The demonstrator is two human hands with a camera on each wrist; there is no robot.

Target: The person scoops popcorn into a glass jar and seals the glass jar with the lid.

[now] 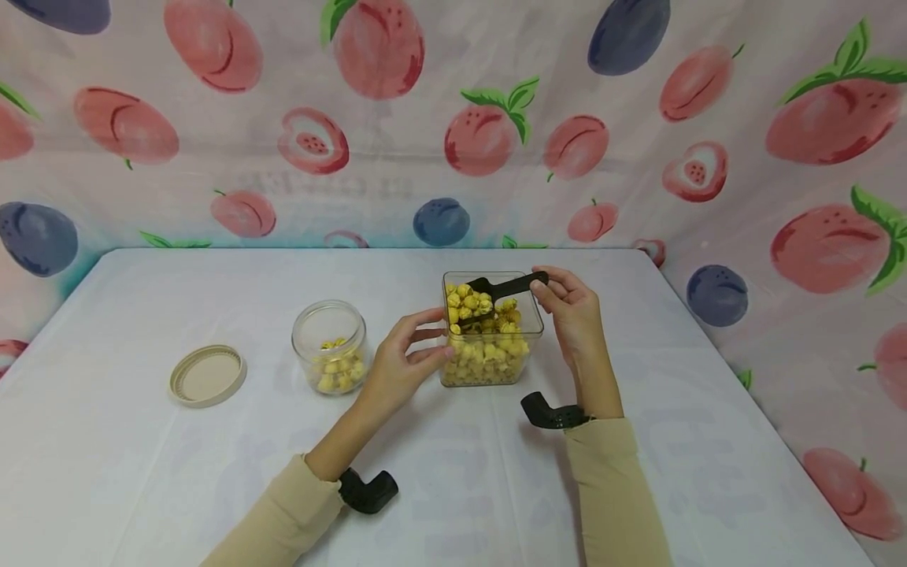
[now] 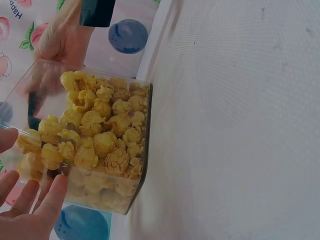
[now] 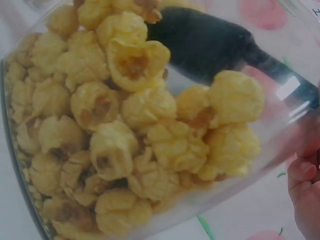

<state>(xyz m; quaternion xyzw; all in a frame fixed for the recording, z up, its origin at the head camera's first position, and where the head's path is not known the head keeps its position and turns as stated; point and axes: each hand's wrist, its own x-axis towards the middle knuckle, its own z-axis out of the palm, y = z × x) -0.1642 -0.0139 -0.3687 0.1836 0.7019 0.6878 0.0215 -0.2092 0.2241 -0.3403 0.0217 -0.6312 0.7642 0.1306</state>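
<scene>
A clear square container (image 1: 533, 316), more than half full of yellow popcorn (image 1: 489, 350), stands on the table in the head view. My left hand (image 1: 404, 356) rests its fairly straight fingers and thumb against the container's left side. From the right, my right hand (image 1: 575, 311) pinches the end of a black scoop's handle (image 1: 517, 284). The scoop's bowl is inside the container, with popcorn heaped on and around it. Through the clear wall, the right wrist view shows the dark scoop (image 3: 205, 42) behind popcorn pieces (image 3: 150, 110).
Left of my left hand stands a round clear jar (image 1: 303, 335) without its lid, some popcorn at its bottom. A beige round lid (image 1: 207, 376) lies farther left on the white-covered table (image 1: 453, 472). Behind it hangs a fruit-patterned cloth (image 1: 397, 150).
</scene>
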